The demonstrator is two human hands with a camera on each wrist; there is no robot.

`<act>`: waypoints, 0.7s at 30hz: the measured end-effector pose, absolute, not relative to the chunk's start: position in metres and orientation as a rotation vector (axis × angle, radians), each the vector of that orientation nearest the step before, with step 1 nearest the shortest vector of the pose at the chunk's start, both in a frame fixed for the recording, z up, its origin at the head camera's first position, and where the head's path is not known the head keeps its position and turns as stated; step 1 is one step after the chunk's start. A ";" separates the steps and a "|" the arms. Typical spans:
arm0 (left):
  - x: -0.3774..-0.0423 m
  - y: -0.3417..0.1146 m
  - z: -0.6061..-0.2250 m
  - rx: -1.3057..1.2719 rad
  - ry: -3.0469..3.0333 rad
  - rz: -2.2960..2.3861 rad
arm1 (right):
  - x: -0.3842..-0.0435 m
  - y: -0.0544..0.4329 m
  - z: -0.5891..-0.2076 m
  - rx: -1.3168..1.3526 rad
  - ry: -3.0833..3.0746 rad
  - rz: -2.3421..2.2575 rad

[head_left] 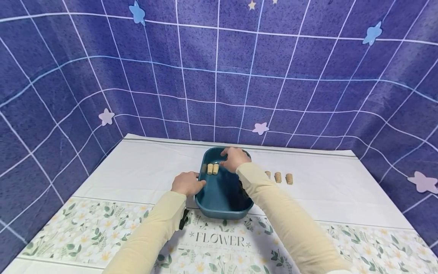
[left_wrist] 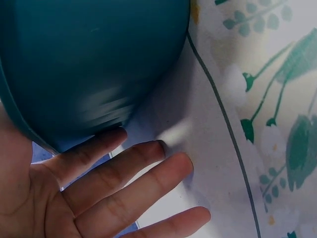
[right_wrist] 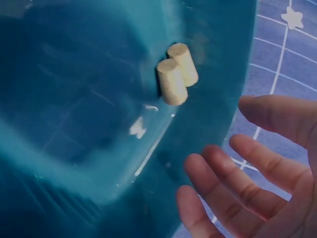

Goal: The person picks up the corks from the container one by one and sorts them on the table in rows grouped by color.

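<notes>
A dark teal plastic basin (head_left: 219, 214) sits on the table. My left hand (head_left: 187, 184) holds its left wall, the thumb over the rim and the fingers outside; in the left wrist view the fingers (left_wrist: 124, 193) spread, the index touching the outer wall. Inside, two pale cork stoppers (head_left: 213, 169) stand side by side near the far left; the right wrist view shows the nearer cork (right_wrist: 172, 83) partly covering the other. My right hand (head_left: 234, 159) hovers over the far right part of the basin, fingers loosely bent and apart, nothing between them.
Three brown corks (head_left: 278, 177) stand in a row on the white cloth right of the basin, one partly behind the right sleeve. A flower-printed band (head_left: 113, 228) crosses the table's front. Purple gridded curtains (head_left: 219, 76) enclose the back and sides.
</notes>
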State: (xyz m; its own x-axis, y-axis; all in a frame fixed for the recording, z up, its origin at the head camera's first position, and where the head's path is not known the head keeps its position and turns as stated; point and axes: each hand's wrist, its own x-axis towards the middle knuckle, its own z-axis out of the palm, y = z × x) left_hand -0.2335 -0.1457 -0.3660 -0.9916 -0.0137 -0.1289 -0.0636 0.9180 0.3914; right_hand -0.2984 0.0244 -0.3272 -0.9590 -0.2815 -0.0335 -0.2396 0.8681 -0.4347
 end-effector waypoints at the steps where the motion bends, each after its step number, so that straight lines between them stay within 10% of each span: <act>1: -0.234 -0.146 -0.366 -0.059 2.954 0.611 | -0.299 0.023 -0.329 -0.400 2.941 -0.670; 21: -0.234 -0.147 -0.366 -0.044 2.964 0.567 | -0.313 0.000 -0.372 -0.269 2.940 -0.584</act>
